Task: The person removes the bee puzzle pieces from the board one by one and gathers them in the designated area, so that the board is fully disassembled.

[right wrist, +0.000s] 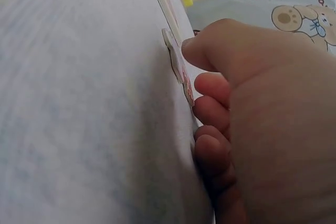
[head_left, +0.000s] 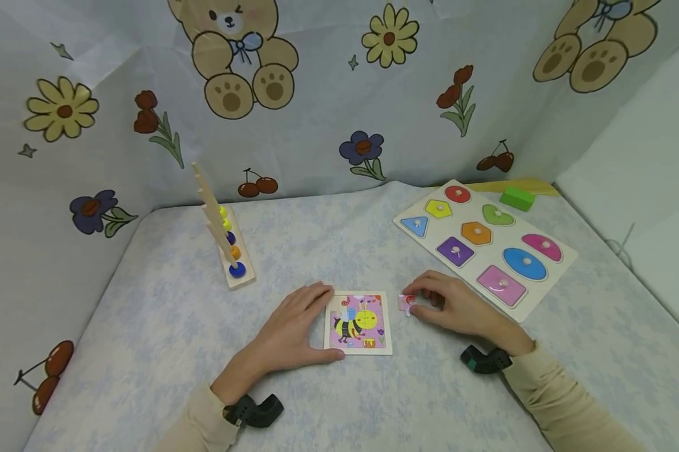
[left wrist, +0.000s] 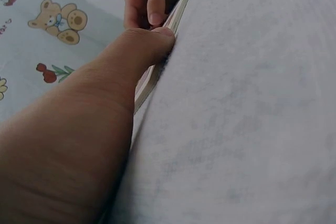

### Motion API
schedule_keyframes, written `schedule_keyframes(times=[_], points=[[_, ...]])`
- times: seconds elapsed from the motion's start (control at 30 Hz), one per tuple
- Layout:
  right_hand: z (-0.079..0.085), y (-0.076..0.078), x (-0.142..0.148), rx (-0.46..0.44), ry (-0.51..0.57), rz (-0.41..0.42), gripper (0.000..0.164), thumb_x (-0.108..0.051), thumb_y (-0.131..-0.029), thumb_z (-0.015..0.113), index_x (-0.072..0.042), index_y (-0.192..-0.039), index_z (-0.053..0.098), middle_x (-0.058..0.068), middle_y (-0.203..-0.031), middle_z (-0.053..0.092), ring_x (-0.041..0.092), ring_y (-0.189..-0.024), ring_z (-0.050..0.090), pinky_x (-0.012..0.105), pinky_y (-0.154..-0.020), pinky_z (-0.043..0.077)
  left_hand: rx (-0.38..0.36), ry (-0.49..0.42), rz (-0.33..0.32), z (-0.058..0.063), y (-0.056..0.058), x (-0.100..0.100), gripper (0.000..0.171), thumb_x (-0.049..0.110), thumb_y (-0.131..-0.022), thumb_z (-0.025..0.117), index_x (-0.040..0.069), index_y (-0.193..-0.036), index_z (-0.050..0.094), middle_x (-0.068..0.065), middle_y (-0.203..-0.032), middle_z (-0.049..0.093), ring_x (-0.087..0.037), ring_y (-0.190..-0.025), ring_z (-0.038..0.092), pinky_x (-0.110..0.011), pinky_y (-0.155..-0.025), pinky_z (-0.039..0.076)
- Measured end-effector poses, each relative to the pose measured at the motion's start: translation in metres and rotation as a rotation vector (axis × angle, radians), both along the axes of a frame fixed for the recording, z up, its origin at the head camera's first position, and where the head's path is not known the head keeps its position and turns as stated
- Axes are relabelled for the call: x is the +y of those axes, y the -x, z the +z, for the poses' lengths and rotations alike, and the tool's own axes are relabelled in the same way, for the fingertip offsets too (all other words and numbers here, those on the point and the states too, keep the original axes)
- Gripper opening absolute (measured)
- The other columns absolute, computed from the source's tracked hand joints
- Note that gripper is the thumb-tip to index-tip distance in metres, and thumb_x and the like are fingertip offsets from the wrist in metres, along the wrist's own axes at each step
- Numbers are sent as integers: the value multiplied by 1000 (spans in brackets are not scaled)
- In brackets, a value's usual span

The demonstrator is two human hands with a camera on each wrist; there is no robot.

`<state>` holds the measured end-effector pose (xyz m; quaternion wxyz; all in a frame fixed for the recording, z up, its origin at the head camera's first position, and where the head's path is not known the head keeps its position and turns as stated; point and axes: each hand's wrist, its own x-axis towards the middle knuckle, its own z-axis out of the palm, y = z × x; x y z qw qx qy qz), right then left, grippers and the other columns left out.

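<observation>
A small square jigsaw puzzle (head_left: 366,339) with a yellow-and-black bee on pink lies flat in its pale wooden frame. My left hand (head_left: 293,326) holds it from the left, the fingers at its top left corner and the thumb along the bottom edge. In the left wrist view, that thumb (left wrist: 157,38) presses at the frame's side. Just right of the frame, my right hand (head_left: 452,304) pinches a pink puzzle piece (head_left: 405,303) with red on it, between thumb and fingers. The right wrist view has the piece (right wrist: 176,59) low by the tabletop, under the thumb tip.
A white peg board of coloured shapes (head_left: 452,234) lies behind the right hand, with a green block (head_left: 517,198) at its far edge. Toward the back left stands a wooden post stand with coloured beads (head_left: 243,280). A printed bear curtain (head_left: 316,94) hangs behind the table.
</observation>
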<state>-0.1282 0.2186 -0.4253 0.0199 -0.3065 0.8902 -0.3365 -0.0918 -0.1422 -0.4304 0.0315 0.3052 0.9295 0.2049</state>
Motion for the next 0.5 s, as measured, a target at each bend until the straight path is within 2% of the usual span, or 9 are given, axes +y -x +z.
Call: schedule_keyframes(times=[0.33,0.5], points=[[7,-3,-5,12,29,10,32,-18,-89,82,-20,-120,72,-10,-115,65,9,-93,58,22,-77,55,0,26,-9,0,2,2,113,76,-80,70,11,-163,31,-6,-167,31,-24,-156,26,-47,-128,22],[15,-1,-12,39,-1,12,35,-19,-89,83,-18,-122,72,-8,-118,65,8,-100,59,27,-84,58,8,25,-3,-1,1,1,113,78,-80,70,12,-163,31,-5,-166,33,-23,-156,26,-47,-128,22]])
